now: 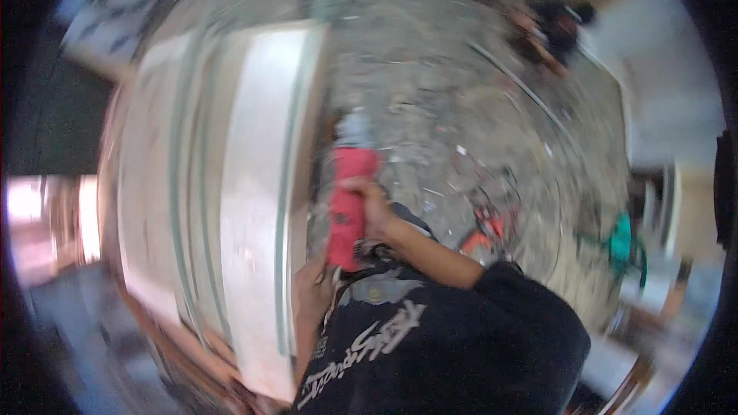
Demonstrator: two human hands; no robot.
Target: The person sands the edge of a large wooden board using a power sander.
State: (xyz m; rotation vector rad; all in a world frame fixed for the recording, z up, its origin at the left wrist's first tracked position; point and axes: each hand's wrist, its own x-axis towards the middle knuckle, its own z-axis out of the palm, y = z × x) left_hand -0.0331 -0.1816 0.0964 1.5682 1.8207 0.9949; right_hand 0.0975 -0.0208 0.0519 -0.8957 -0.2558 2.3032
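Tool (346,219), long and red, is in your right hand (373,204), beside the edge of the boards (257,146) and above the littered floor (419,107). Your right fingers are wrapped round its body from the right. Your left hand (314,284) is near its lower end; blur and angle leave me unable to tell whether those fingers hold it or only hover.

The step in hand looks to be steadying the tool close to your body, not working it on the boards. I judge that your next move calls for a firm grip and care to keep its far end off the board edge.

The body shows flat red with dark marks low down; the far end is pale grey, too smeared to make out its fittings.
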